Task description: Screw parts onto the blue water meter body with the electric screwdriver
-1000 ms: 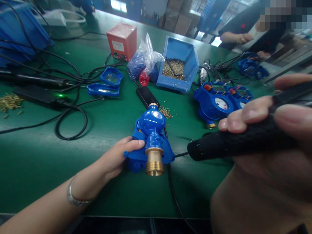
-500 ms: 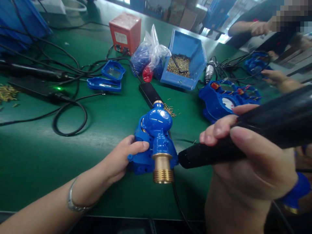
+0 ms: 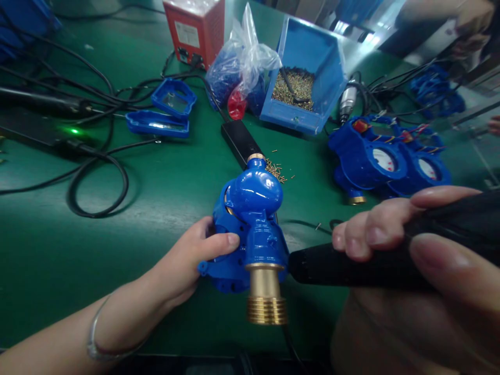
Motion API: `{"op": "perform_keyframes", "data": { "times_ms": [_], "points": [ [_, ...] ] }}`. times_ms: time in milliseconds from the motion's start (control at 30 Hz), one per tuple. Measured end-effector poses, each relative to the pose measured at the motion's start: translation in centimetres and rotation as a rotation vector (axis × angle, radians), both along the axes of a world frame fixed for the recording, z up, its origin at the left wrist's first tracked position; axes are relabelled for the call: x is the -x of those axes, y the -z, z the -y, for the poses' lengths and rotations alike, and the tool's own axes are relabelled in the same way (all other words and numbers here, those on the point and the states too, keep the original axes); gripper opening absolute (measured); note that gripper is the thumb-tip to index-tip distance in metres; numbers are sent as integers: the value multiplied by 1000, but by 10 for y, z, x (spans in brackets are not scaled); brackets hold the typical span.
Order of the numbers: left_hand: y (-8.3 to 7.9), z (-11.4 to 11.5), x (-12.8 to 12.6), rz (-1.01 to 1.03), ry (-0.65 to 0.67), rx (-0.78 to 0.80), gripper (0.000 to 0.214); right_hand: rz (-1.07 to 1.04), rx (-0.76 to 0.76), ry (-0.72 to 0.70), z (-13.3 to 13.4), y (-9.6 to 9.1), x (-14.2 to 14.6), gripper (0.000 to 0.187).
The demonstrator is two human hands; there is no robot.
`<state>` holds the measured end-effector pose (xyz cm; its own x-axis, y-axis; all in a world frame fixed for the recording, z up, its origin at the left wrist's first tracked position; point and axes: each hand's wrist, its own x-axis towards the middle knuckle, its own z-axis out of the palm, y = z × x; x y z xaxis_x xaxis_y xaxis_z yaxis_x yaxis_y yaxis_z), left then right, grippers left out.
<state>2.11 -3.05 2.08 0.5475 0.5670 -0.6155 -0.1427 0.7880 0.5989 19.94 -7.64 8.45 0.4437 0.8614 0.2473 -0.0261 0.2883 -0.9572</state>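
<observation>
A blue water meter body (image 3: 250, 219) with brass threaded ends lies upside down on the green table (image 3: 164, 198). My left hand (image 3: 191, 258) grips its left side, thumb on top. My right hand (image 3: 414, 245) is wrapped round a black electric screwdriver (image 3: 351, 263). The tool's tip touches the right flange of the meter. A bracelet sits on my left wrist.
A blue bin of brass screws (image 3: 302, 88) stands behind, with a plastic bag (image 3: 238, 67) and an orange box (image 3: 193, 28) to its left. Two finished blue meters (image 3: 385, 161) lie at right. Blue lids (image 3: 164, 112), a black adapter (image 3: 240, 140) and cables are at left. Loose screws (image 3: 277, 171) lie behind the meter.
The view has moved closer and lower. The screwdriver's tip has come in from the right to the meter's flange. My left hand keeps its hold.
</observation>
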Motion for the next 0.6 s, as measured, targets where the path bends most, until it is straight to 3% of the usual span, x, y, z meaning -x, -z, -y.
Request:
{"op": "perform_keyframes", "data": {
  "times_ms": [267, 467, 600],
  "points": [
    [-1, -1, -1, -24, 0, -13, 62, -27, -9, 46, 0, -4, 3, 20],
    [6, -2, 4, 7, 40, -75, 51, -70, -3, -28, -7, -5, 3, 33],
    [11, -2, 6, -32, 8, -95, 45, 6, -71, -52, -9, -30, -9, 32]
  ]
}}
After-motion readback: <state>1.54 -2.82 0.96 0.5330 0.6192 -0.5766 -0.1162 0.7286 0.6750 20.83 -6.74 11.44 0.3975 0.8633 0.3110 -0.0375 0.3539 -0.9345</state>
